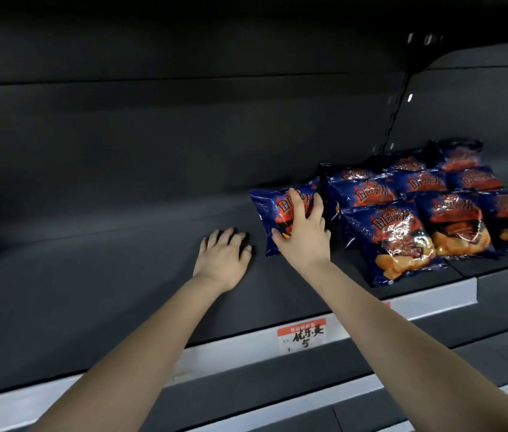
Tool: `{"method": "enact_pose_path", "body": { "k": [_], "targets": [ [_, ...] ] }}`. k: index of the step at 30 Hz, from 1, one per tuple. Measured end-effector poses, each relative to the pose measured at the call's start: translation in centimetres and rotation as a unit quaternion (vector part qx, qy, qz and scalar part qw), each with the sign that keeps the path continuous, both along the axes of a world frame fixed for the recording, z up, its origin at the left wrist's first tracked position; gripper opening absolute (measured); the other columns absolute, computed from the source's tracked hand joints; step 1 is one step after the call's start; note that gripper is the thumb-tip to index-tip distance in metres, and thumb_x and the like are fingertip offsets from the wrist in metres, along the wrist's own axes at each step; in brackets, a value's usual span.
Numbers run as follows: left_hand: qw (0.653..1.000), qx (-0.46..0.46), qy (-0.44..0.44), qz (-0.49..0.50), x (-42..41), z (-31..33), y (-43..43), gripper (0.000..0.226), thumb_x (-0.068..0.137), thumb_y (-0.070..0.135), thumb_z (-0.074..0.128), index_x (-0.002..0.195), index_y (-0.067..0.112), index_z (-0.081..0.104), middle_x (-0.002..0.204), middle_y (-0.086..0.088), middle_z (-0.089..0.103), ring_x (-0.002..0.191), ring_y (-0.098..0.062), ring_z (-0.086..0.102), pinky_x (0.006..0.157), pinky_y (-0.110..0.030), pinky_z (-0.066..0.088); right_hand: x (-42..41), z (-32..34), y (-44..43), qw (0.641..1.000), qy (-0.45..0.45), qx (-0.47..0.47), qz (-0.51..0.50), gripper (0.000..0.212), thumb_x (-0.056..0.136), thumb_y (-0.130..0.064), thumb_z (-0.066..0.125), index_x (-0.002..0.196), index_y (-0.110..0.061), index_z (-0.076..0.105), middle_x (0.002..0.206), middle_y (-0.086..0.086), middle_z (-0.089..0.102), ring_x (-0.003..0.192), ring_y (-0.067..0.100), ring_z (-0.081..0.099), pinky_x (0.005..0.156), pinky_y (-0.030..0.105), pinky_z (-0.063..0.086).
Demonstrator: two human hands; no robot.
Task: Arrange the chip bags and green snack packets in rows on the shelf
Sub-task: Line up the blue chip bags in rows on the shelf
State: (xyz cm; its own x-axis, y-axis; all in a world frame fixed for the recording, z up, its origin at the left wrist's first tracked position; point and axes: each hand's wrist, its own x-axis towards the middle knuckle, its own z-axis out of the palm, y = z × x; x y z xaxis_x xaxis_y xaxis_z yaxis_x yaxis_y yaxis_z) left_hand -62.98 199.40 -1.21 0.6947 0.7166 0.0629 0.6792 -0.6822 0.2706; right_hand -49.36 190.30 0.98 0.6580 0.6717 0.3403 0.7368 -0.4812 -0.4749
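Note:
Several dark blue chip bags with red and orange print lie in rows [427,213] on the right part of a dark grey shelf [106,275]. One more blue chip bag [270,213] stands tilted just left of those rows. My right hand [304,232] lies over its front, fingers spread and curled round it, thumb at its lower edge. My left hand [224,255] rests palm down on the bare shelf to the left of that bag, fingers loosely bent, holding nothing. No green snack packets are in view.
A white price rail [433,302] runs along the shelf's front edge, with a red and white price tag [302,336]. A dark back panel rises behind. A slotted upright [397,110] stands at the right. Another shelf edge shows below.

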Motion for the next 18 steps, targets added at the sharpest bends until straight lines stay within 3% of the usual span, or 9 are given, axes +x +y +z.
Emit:
{"method": "enact_pose_path", "body": {
  "k": [13,18],
  "targets": [
    [1.000,0.006,-0.010,0.008,0.0,0.1,0.0,0.048,0.098,0.046,0.026,0.143,0.029,0.029,0.154,0.005,0.021,0.143,-0.020,0.011,0.118,-0.039,0.006,3.0,-1.2,5.9,0.997,-0.022,0.021,-0.068,0.075,0.093,-0.042,0.050,0.152,-0.028,0.004,0.157,0.018,-0.010,0.128,0.045,0.029,0.097,0.058,0.035],
    [1.000,0.005,-0.010,0.010,0.0,0.1,0.0,0.048,0.098,0.046,0.027,0.143,0.029,0.029,0.155,0.005,0.020,0.143,-0.020,0.010,0.118,-0.038,0.004,3.9,-1.8,6.9,0.998,-0.020,-0.007,-0.064,0.095,0.082,-0.055,0.060,0.151,-0.025,0.002,0.157,0.019,-0.009,0.137,0.048,0.014,0.107,0.062,0.022]
  ]
}}
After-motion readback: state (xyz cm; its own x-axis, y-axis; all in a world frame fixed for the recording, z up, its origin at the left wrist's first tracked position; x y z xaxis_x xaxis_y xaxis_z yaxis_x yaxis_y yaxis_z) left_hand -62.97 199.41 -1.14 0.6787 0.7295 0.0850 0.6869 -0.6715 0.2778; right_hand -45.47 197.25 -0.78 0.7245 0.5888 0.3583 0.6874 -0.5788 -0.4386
